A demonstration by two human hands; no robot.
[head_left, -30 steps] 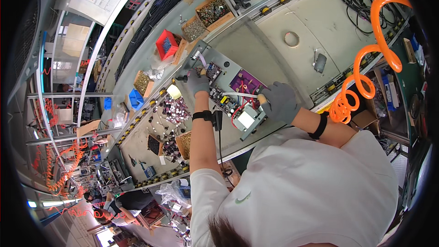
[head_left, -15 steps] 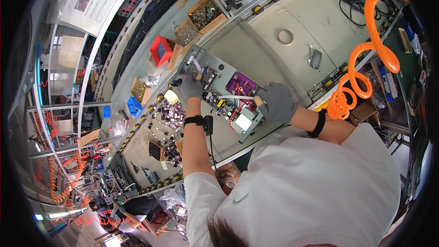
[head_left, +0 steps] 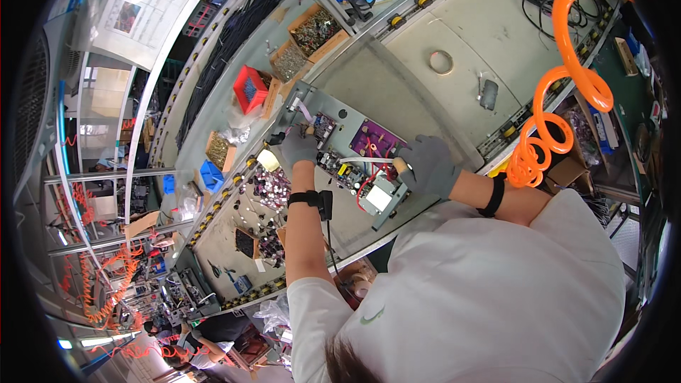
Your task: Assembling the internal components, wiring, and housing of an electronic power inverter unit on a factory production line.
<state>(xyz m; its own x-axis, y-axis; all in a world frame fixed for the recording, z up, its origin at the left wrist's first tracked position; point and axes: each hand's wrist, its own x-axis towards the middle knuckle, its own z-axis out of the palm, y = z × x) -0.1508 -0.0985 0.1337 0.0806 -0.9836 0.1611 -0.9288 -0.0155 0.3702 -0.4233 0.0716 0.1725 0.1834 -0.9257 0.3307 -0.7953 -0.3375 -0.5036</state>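
Observation:
An open grey metal chassis (head_left: 343, 113) lies tilted across the workbench, holding circuit boards. Inside it are a purple board (head_left: 376, 140), red wires and a white flat cable (head_left: 365, 160). My left hand (head_left: 298, 147), in a grey glove with bare fingertips, is closed at the chassis's left part, beside a small board (head_left: 324, 128). What its fingers pinch is hidden. My right hand (head_left: 430, 164), gloved likewise, is closed round the chassis's right edge, its bare thumb at the end of the white cable. A pale strip (head_left: 304, 109) sticks up near the left end.
Left of the chassis stand a red bin (head_left: 250, 90), a blue bin (head_left: 211, 176) and boxes of small hardware (head_left: 314, 30). Loose connectors (head_left: 271, 190) lie beside my left forearm. An orange coiled hose (head_left: 550, 131) hangs at right. A tape roll (head_left: 440, 62) rests on the far bench.
Both hands stay at the chassis in nearly the same places. My left hand has shifted slightly, and the whole view has moved a little.

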